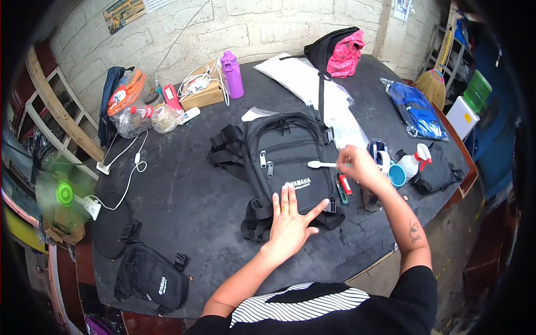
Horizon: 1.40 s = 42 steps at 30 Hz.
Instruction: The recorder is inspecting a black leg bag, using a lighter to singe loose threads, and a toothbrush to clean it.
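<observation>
A black backpack [290, 146] with zipped front pockets and white lettering lies front side up on the dark table. My left hand [290, 220] rests flat on its lower front, fingers spread, just under the lettering. Over the bag's right edge, my right hand [360, 166] is closed round the handle of a white plastic spoon [320, 164]. The spoon's oval end points left across the front pocket. Beside the bag, under my right hand, lie a red-and-white small item [345, 185] and a green-handled tool [341, 192].
A blue cup [397, 175] and a spray bottle [416, 161] stand right of my forearm. A small black bag [153, 279] lies front left. Behind are a purple bottle [233, 75], a cardboard box [202, 95] and a pink-black bag [343, 53]. A fan [65, 194] spins at left.
</observation>
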### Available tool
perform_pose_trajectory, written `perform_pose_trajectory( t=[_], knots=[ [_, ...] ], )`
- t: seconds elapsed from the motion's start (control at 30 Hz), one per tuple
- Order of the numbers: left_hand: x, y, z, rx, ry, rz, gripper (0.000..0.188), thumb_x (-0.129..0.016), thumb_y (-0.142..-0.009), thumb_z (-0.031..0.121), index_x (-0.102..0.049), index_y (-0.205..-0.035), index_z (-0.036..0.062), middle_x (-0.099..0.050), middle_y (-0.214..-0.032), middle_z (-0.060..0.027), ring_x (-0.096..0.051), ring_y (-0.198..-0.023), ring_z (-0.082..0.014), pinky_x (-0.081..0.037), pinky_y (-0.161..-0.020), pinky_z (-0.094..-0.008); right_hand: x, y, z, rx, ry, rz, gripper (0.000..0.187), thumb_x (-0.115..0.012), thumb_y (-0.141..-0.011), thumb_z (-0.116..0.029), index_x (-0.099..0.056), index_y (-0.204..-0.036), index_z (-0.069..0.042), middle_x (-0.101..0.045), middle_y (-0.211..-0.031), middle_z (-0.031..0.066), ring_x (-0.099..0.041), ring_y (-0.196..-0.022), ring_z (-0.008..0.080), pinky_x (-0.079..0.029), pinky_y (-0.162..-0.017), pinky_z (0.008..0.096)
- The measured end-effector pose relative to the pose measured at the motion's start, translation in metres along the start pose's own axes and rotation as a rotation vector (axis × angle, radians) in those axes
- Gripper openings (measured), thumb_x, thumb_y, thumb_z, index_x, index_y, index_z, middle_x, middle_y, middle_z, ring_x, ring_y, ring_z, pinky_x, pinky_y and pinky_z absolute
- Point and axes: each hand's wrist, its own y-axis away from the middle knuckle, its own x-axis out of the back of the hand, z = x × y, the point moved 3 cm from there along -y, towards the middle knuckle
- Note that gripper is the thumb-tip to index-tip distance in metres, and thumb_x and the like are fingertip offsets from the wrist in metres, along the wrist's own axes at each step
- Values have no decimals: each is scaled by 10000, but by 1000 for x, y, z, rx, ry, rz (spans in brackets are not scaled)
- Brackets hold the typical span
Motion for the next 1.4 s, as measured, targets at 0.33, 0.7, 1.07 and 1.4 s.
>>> perform_pose_trajectory(
  t=[0.33,0.7,1.07,1.4],
  knots=[
    [-20,-29,-44,-30,17,83,468,-512,-920,340,-474,-1354,170,-400,-1392,-212,-314,-1312,-448,-222,-1061,-608,-79,-87,-40,-8,40,-182,101,-652,-667,-114,-689,-721,-37,-648,-725,196,-657,-751,360,-520,-719,420],
    [-15,-20,-51,254,3,-73,478,-388,-939,506,-387,-1399,375,-263,-1468,-257,-170,-1381,-458,-61,-983,-764,-66,-80,-36,-35,118,-192,62,-670,-629,-66,-684,-679,-32,-655,-670,174,-670,-679,311,-525,-675,375],
    [-13,-13,-51,259,-19,-48,475,-379,-941,511,-388,-1397,379,-270,-1467,-246,-166,-1379,-465,-40,-978,-768,-92,-107,-43,44,114,-144,115,-620,-683,-101,-689,-755,-44,-667,-767,181,-664,-778,349,-522,-722,434],
    [-6,-17,-51,280,89,-8,475,-416,-943,457,-433,-1382,277,-333,-1443,-230,-216,-1381,-412,-54,-1033,-709,-73,-60,-18,113,-244,162,166,-630,-738,-42,-628,-899,0,-623,-788,160,-625,-727,308,-490,-680,377]
  ],
)
